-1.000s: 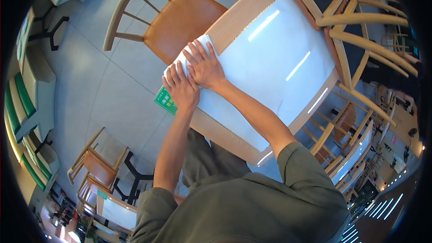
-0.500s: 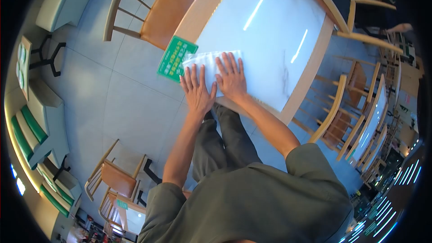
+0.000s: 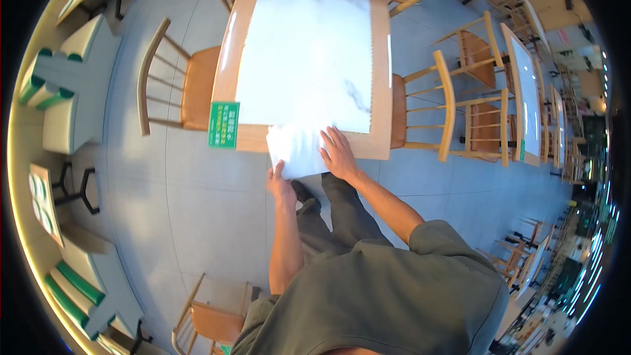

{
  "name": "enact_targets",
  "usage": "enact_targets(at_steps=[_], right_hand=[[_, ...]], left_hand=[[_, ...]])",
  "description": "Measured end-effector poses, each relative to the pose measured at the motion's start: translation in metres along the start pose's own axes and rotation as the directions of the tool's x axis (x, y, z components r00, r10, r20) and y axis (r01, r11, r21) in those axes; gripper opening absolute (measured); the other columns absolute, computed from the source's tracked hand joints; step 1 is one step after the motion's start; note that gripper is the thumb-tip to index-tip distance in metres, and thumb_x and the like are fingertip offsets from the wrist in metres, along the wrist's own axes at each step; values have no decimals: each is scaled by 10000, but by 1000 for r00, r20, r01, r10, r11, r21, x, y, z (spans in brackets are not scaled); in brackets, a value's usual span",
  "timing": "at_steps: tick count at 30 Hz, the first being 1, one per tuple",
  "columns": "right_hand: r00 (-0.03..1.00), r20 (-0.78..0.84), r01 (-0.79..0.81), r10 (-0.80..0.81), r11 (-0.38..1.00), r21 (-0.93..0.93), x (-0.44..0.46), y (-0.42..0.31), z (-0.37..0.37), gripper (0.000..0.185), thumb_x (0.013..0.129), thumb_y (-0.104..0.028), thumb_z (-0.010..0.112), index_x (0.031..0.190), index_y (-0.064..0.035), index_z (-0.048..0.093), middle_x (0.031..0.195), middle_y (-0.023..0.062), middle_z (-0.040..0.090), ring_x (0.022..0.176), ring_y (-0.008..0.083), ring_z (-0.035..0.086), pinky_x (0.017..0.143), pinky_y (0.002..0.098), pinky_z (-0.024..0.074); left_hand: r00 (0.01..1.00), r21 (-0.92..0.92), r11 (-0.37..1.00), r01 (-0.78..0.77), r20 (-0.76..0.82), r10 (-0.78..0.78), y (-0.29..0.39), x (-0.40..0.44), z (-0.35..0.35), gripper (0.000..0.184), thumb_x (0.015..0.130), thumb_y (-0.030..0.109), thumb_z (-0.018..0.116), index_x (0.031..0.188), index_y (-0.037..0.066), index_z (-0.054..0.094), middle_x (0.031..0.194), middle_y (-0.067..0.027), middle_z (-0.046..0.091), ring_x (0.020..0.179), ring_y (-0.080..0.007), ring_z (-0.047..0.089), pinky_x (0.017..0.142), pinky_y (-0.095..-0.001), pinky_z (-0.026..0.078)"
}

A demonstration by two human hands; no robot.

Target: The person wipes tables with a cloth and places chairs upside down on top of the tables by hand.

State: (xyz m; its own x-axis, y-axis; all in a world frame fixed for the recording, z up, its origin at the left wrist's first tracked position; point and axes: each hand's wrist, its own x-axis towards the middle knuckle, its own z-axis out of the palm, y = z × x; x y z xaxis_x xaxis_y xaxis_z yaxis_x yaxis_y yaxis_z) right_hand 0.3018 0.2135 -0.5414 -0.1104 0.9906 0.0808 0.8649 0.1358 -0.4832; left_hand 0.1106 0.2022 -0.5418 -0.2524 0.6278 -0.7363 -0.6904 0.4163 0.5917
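A white sheet point(image 3: 299, 151), a thin cloth or paper, hangs partly over the near edge of the table point(image 3: 253, 139). My left hand point(image 3: 281, 185) pinches its lower left corner, off the table edge, with the thumb on top. Flat on the sheet's right side lies my right hand point(image 3: 338, 152), fingers extended at the table's near edge. The tabletop has a white marble-look panel framed in light wood. On its near left corner is a green sign point(image 3: 224, 125) with yellow and white writing.
A wooden chair with a tan seat point(image 3: 200, 89) stands at the table's left, another chair point(image 3: 420, 108) at its right. More chairs stand at the far side. Beyond the right chair is another table point(image 3: 526, 92). Bench seats point(image 3: 85, 85) line the left.
My view has turned, so the table appears straighter. My left hand has gone from lying flat on the sheet to holding its corner off the edge. The sheet now looks more spread out.
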Motion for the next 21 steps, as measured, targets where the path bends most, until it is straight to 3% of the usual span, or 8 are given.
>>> enact_targets(at_steps=[6,10,12,15,17,18,20,21], right_hand=[[883,-236,-396,407,914,92,-86,81,-76,365,917,-237,539,1213,-24,533,1222,191,529,1169,372,474,992,446,383],[721,-367,-597,587,796,99,-145,158,-120,331,912,-240,547,1166,-28,562,1175,183,549,1110,368,512,957,440,411],[570,-348,-761,744,638,117,-163,191,-141,330,913,-247,552,1150,-17,565,1144,187,565,1102,354,514,949,424,415],[455,-273,-836,848,512,198,-166,237,-171,339,910,-277,553,1134,-24,576,1132,192,567,1076,362,532,921,422,434],[475,-280,-821,834,535,200,-157,274,-180,340,906,-288,554,1127,-31,579,1119,197,574,1063,368,542,913,423,441],[497,-282,-810,821,555,189,-151,297,-183,342,902,-298,556,1121,-37,581,1106,201,581,1049,374,551,904,424,448],[524,-251,-790,814,575,214,-128,340,-189,371,896,-318,560,1145,-42,569,1096,209,574,1047,383,550,903,440,450],[547,-216,-776,809,586,232,-115,363,-190,402,891,-338,565,1170,-48,557,1087,218,567,1045,392,549,901,456,452]], left_hand=[[950,16,964,-267,174,260,56,-36,-9,199,814,89,665,945,41,522,917,-87,598,869,-200,583,777,-339,465],[939,0,945,-328,110,326,91,-70,-26,334,814,73,663,1109,38,509,1047,-112,556,995,-230,545,861,-365,446],[916,-66,923,-379,117,385,93,-76,-40,396,813,103,634,1174,37,486,1101,-115,535,1049,-253,520,888,-371,431],[898,-52,903,-427,93,430,81,-76,-64,353,803,143,563,1134,32,512,1125,-109,536,1048,-267,522,904,-384,426],[892,56,896,-441,-82,444,59,-68,-77,353,782,192,500,1092,31,541,1113,-100,553,1032,-270,534,905,-393,432],[887,53,891,-450,-85,453,51,-75,-76,353,782,192,500,1092,31,541,1113,-100,553,1032,-270,534,905,-393,432],[917,89,929,-360,-146,370,24,-98,-65,340,783,221,473,1055,35,558,1074,-93,570,1021,-259,544,903,-393,437],[946,-5,964,-266,-193,260,17,-123,-45,347,781,238,470,1045,32,558,1044,-113,582,1014,-268,556,904,-399,440]])
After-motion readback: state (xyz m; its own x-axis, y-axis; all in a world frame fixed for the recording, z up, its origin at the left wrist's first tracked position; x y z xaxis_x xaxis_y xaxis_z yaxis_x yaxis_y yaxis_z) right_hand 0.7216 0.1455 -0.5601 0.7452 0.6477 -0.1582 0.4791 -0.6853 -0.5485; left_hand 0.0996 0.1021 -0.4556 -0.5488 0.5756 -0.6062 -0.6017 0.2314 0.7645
